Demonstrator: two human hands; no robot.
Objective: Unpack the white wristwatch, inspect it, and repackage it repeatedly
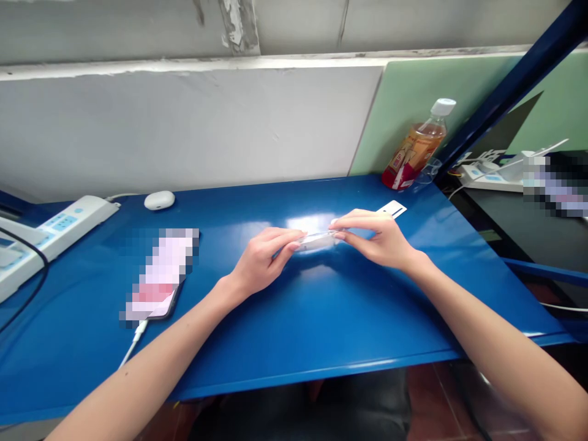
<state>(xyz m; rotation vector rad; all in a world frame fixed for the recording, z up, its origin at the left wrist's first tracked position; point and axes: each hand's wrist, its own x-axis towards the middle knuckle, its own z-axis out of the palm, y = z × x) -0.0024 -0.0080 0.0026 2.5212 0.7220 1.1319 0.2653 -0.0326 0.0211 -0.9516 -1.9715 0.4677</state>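
Note:
A small clear plastic piece (318, 237), shiny and hard to make out in detail, is held level between my two hands over the middle of the blue table (294, 324). My left hand (269, 257) pinches its left end between thumb and fingers. At its right end, the thumb and fingertips of my right hand (374, 237) are closed on it. Just behind my right hand lies a white card (393, 209) with a dark stripe, partly hidden by the fingers.
A drink bottle (414, 150) stands at the back right, near a blue post (509, 79). On the left are a phone (160, 272) with a white cable, a white earbud case (159, 200) and a white power strip (64, 226).

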